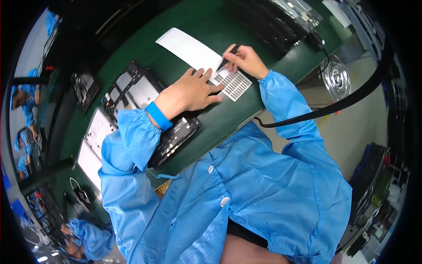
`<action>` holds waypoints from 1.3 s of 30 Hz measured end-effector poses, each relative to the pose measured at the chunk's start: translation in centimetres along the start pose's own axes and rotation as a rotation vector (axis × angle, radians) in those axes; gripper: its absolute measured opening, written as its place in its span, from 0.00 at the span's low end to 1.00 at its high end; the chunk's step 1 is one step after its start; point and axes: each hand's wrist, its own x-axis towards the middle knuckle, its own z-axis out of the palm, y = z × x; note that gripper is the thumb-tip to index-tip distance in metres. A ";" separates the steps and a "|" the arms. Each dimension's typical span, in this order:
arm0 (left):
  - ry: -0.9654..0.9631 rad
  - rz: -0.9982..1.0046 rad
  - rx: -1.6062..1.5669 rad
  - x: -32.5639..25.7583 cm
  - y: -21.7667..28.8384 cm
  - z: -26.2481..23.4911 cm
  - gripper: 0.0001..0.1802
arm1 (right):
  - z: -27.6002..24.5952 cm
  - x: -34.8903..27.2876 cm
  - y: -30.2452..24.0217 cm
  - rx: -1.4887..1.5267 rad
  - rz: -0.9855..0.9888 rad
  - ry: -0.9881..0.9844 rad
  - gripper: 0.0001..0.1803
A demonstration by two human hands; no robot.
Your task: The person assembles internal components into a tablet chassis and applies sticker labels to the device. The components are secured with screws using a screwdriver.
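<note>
A long white sheet (189, 46) lies on the green table, its near end a sticker sheet (235, 88) with a grid of small pale rectangles. My left hand (192, 91) rests over the sheet's left edge, fingers spread and holding nothing. In my right hand (244, 60) is a pair of slim black tweezers (225, 62), pinched with the tip down at the top of the grid, close to my left fingertips. Under and beside my left forearm sits an opened black laptop chassis (140, 90) with silver-grey panels; my sleeve hides part of it.
Stacked black laptop parts (272, 26) stand at the table's far right. A white panel (97, 132) and a small dark device (83, 88) lie to the left. A black cable (325, 112) crosses on the right, near a round metal stool (337, 80). Other people in blue work at far left.
</note>
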 end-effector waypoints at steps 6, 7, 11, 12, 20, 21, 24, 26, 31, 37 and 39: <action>-0.041 -0.014 0.071 1.0 0.1 0.8 0.27 | -0.5 -0.6 -0.7 -0.053 0.059 0.054 0.10; -0.043 -0.019 0.071 1.1 -0.1 0.9 0.27 | -0.5 -0.6 -0.7 -0.050 0.057 0.050 0.10; -0.033 -0.025 0.032 0.6 -0.5 1.2 0.26 | 0.0 -0.4 -1.2 -0.095 0.101 0.027 0.10; -0.035 -0.031 0.028 0.4 -0.4 1.3 0.26 | 0.1 -0.3 -1.4 -0.099 0.109 0.011 0.10; 0.260 0.014 -0.016 -2.3 0.5 -1.2 0.24 | 0.3 2.8 -3.1 0.133 -0.069 0.164 0.13; 0.357 -0.002 -0.093 -3.9 0.5 -2.3 0.22 | 0.6 3.5 -4.1 0.117 -0.094 0.138 0.13; 0.365 -0.163 -0.229 -8.8 0.1 -4.5 0.18 | 1.5 5.7 -6.1 -0.008 -0.191 0.038 0.14; 0.405 -0.168 -0.134 -9.5 0.5 -2.6 0.17 | 2.0 5.7 -5.5 0.037 -0.165 -0.008 0.14; 0.304 -0.132 -0.175 -9.6 0.3 -4.2 0.15 | 3.4 4.9 -5.4 0.079 -0.098 0.002 0.15; 0.933 -0.539 -0.235 -16.2 -4.3 -1.8 0.08 | 11.7 10.4 -8.8 0.135 -0.182 -0.072 0.18; 1.030 -0.559 -0.296 -16.1 -5.2 0.3 0.11 | 14.9 12.6 -8.9 0.112 -0.196 -0.077 0.19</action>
